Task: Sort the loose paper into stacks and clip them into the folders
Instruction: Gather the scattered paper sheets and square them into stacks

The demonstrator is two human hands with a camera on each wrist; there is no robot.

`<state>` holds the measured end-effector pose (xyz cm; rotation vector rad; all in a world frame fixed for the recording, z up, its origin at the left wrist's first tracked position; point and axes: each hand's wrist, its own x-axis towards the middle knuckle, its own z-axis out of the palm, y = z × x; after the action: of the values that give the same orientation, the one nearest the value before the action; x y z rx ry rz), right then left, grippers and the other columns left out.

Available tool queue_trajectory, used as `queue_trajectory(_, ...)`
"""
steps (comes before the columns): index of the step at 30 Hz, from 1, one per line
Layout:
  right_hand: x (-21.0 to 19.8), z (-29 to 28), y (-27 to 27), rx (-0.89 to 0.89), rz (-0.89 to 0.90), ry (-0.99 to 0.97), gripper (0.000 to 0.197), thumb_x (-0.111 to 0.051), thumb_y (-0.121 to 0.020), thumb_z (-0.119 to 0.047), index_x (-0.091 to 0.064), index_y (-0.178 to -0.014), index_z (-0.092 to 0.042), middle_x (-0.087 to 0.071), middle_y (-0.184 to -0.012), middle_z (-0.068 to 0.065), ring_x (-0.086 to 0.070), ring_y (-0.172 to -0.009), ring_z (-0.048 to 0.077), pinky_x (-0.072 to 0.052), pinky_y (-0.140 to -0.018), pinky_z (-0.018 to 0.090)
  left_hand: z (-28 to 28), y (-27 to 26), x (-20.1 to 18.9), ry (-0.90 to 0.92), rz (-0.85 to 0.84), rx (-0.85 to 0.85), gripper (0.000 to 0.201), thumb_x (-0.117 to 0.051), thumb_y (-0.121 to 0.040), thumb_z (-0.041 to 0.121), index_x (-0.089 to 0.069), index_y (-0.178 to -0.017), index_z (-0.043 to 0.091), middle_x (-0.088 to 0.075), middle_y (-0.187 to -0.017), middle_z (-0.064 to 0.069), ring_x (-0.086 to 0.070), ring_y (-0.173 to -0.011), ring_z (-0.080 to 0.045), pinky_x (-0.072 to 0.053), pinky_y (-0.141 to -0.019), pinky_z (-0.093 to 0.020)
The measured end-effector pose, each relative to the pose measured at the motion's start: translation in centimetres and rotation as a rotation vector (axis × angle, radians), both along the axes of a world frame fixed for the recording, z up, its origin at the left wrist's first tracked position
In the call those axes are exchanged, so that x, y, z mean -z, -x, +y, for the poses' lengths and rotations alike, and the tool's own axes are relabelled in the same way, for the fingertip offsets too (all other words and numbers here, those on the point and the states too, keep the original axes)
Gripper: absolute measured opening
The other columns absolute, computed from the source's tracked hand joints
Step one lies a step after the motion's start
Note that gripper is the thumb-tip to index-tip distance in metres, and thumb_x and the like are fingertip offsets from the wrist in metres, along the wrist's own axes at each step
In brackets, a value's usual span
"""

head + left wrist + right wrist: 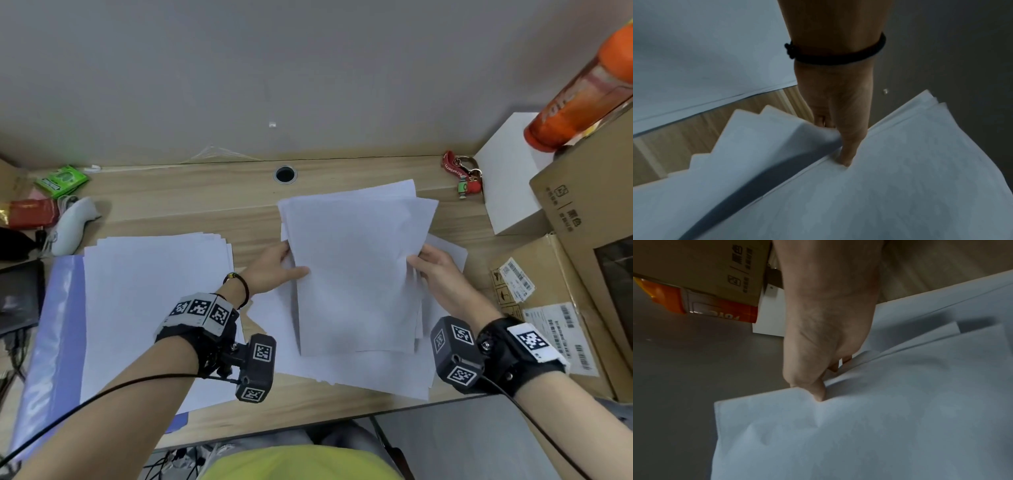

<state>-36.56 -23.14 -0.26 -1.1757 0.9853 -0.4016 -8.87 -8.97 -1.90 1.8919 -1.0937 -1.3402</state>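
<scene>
Both hands lift a sheaf of loose paper over the middle of the desk.

At the desk's (pixel 239 202) left edge a blue folder (pixel 51 329) lies open under a squared paper stack (pixel 150 308). The left hand (pixel 274 269) pinches the held sheaf (pixel 356 274) by its left edge, thumb on top; the right hand (pixel 436 270) pinches its right edge. More sheets (pixel 376 371) lie spread beneath, near the front edge. Cardboard boxes (pixel 565 274) and an orange bottle (pixel 579 89) stand at the right edge.

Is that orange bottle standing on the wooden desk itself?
No, the orange bottle lies tilted on top of a cardboard box.
</scene>
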Motion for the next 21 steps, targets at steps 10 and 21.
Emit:
queue_trajectory(10, 3.9, -0.4, 1.3, 0.366, 0.228, 0.042, 0.031, -0.046, -0.095, -0.006, -0.064, -0.076, -0.021, -0.062, -0.091, 0.004, -0.055, -0.080, 0.022, -0.046, -0.069, 0.030, 1.8, 0.1, -1.1, 0.011, 0.202, -0.287, 0.034, -0.062, -0.090, 0.040, -0.072, -0.102, 0.010, -0.075, -0.098, -0.002, -0.071, -0.091, -0.019, -0.055, -0.085, -0.032)
queue_trajectory(21, 5.6, 3.2, 0.6, 0.146, 0.213, -0.455, 0.035, -0.046, -0.099, -0.014, -0.042, -0.133, -0.014, -0.053, -0.124, 0.007, -0.052, -0.110, 0.026, -0.043, -0.093, 0.036, 3.8, -0.9, 0.5, 0.008, 0.254, -0.518, 0.032, -0.052, -0.097, 0.016, -0.054, -0.129, 0.018, -0.064, -0.125, 0.004, -0.061, -0.113, -0.015, -0.048, -0.100, -0.037)
